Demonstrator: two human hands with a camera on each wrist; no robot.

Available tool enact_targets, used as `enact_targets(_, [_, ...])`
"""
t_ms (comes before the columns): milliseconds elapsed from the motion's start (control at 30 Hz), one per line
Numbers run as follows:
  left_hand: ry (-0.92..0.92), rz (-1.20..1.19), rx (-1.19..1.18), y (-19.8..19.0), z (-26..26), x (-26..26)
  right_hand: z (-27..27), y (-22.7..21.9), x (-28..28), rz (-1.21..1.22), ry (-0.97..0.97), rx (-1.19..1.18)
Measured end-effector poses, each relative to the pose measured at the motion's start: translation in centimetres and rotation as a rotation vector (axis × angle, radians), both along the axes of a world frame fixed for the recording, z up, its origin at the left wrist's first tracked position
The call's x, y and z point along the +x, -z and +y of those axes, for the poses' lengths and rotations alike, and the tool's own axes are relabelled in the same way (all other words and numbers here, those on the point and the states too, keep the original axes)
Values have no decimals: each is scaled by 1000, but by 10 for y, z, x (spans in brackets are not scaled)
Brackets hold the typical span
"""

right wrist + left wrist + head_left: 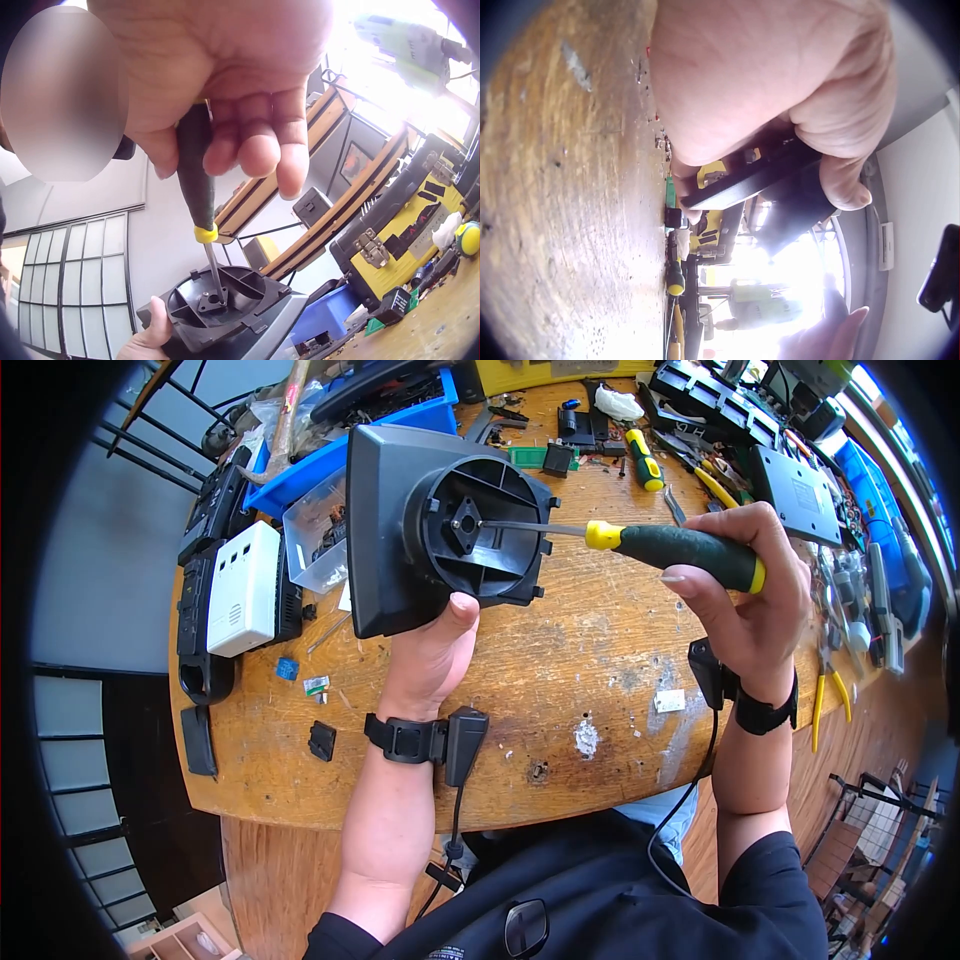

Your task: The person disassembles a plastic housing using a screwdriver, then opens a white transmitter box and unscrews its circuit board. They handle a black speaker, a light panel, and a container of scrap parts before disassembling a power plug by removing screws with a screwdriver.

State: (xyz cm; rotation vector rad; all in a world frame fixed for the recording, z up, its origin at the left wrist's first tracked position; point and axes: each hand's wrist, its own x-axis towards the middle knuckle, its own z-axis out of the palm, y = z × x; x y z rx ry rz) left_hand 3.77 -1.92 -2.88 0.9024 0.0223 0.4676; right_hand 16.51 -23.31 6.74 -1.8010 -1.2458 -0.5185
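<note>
My left hand (pixel 440 655) grips a black plastic housing (pixel 385 510) from below, its thumb against the near edge. The housing is raised over the bench, its round ribbed recess turned toward my right hand. Inside the recess sits a small black bracket (pixel 464 526) with screw holes. My right hand (pixel 755 590) holds a screwdriver (pixel 690 550) by its dark green and yellow handle. Its metal shaft reaches into the recess, the tip right at a screw on the bracket. In the right wrist view the screwdriver (pixel 196 172) points down into the housing (pixel 262 330).
On the worn wooden bench (pixel 540 690) a white box (pixel 245 590) and a clear bin (pixel 318 535) stand at left, beside a blue tray (pixel 400 425). Another screwdriver (pixel 645 460) lies at the back. Yellow-handled pliers (pixel 832 700) lie at the right edge.
</note>
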Motion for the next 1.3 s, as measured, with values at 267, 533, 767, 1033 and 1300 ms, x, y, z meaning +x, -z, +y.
enact_targets(267, [-22,4,153,6,4,0,1,4,2,-1,87,-13])
enact_targets(533, [22,52,72,4,2,3,3,19,14,403,14,175])
enact_targets(767, [257,-12,-151,-16,-5,1,-4,25,43,871,-222,641])
enact_targets(1033, [350,27,110,-14,-8,-6,-7,41,59,1180,-348,707])
enact_targets(1300, [389,35,47,-28,-16,-7,0,55,64,1251,-541,668])
